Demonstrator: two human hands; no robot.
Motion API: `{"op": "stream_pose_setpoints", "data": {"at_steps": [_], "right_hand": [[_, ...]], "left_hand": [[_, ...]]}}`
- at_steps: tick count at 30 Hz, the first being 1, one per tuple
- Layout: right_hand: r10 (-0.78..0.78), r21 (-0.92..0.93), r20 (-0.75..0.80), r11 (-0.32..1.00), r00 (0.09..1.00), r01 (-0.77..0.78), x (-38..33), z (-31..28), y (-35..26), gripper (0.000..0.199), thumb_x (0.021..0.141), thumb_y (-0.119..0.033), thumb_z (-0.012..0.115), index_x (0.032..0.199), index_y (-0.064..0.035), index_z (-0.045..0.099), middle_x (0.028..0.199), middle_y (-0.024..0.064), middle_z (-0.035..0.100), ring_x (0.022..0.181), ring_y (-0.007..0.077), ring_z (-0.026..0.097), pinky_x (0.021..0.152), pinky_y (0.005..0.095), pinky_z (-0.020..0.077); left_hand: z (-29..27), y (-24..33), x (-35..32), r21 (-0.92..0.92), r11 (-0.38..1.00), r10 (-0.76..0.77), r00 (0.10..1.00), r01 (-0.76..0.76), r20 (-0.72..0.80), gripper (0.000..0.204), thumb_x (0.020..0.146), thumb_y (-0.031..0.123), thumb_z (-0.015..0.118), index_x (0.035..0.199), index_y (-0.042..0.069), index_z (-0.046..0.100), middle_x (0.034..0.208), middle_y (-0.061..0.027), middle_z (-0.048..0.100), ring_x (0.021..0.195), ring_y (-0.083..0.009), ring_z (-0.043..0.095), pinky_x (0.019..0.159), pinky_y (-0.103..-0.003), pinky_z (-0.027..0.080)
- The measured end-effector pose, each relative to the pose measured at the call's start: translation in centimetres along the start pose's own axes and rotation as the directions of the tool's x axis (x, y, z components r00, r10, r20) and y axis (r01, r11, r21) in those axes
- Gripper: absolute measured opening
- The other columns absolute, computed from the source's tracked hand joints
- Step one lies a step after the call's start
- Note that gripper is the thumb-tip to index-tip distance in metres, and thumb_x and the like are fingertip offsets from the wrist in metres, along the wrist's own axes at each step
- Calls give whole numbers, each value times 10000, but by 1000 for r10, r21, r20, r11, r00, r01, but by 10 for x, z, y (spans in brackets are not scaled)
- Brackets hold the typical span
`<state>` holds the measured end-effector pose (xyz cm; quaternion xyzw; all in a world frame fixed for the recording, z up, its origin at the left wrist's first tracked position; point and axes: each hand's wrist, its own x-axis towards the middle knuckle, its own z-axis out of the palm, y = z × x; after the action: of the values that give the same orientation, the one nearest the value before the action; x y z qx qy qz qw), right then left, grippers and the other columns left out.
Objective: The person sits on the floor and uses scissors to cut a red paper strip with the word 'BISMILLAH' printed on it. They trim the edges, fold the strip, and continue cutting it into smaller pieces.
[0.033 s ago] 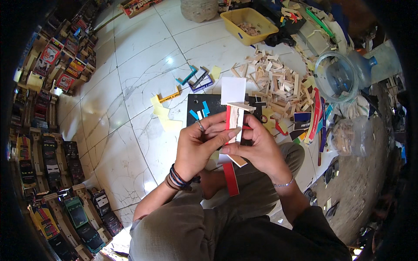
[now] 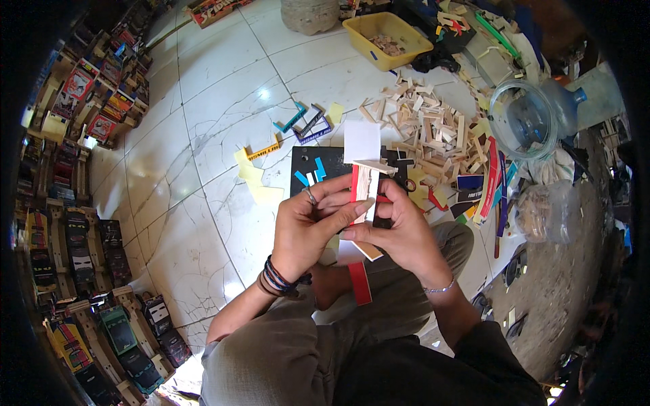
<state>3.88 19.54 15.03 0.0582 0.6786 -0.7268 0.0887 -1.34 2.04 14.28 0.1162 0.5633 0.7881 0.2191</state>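
In the head view, both hands meet over the person's lap, just in front of a black board (image 2: 325, 166) lying on the tiled floor (image 2: 203, 88). The left hand (image 2: 313, 227) is closed around a small wooden piece (image 2: 365, 186) made of pale strips with red edging, thumb and fingers pinching its side, apparently to steady it. The right hand (image 2: 399, 233) grips the same piece from the other side, fingers curled beneath it, so the assembly stays level between the two. A red strip (image 2: 359, 283) hangs below the hands, towards the knees. Beyond the board, a heap of wood offcuts (image 2: 433, 128) lies within easy reach, and a yellow tray (image 2: 387, 40) sits farther behind. Left of the board, rows of painted toy trucks (image 2: 74, 230) line the floor.
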Motion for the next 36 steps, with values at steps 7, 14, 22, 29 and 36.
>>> {"op": "stream_pose_setpoints", "data": {"at_steps": [7, 14, 22, 29, 36], "right_hand": [[10, -44, -24, 999, 1000, -11, -1, 2, 2, 738, 843, -139, 871, 1406, 25, 423, 1158, 155, 731, 1082, 177, 705, 919, 318, 549], [-4, -6, 22, 1000, 1000, 4, 0, 2, 5, 744, 844, -155, 870, 1420, -3, 424, 1109, 154, 749, 1042, 156, 714, 860, 306, 549], [-62, -124, -14, 991, 998, 60, 2, 10, 20, 786, 821, -166, 885, 1434, -9, 417, 1045, 128, 751, 943, 145, 728, 785, 298, 553], [-69, -76, 19, 995, 997, 70, 7, 9, 13, 794, 823, -146, 882, 1449, -17, 411, 1030, 127, 750, 983, 147, 728, 803, 292, 554], [-13, -63, 74, 998, 997, 17, 5, 8, 18, 780, 843, -139, 866, 1453, -20, 395, 1084, 136, 754, 1019, 152, 722, 837, 295, 552]], "left_hand": [[-2, -2, -1, 33, 999, -18, 1000, 18, 2, 423, 943, -21, 725, 1350, -30, 611, 1125, -144, 760, 1016, -161, 722, 935, -329, 582], [1, -3, 3, 4, 1000, -12, 992, 12, -127, 291, 992, 82, 712, 1264, -19, 695, 1052, -84, 772, 908, -78, 695, 805, -240, 573], [1, -4, -1, 72, 994, 92, 982, -81, -165, 231, 985, 82, 727, 1190, -24, 738, 925, -34, 750, 800, -36, 633, 700, -197, 512], [0, -3, 0, 1, 993, 121, 978, -122, -169, 217, 985, 68, 720, 1185, -12, 750, 942, -41, 762, 820, -41, 647, 727, -198, 525], [-7, -4, 0, -2, 1000, 30, 987, -31, -161, 259, 975, 87, 731, 1213, -17, 730, 1025, -74, 775, 883, -92, 697, 827, -254, 552]]}}
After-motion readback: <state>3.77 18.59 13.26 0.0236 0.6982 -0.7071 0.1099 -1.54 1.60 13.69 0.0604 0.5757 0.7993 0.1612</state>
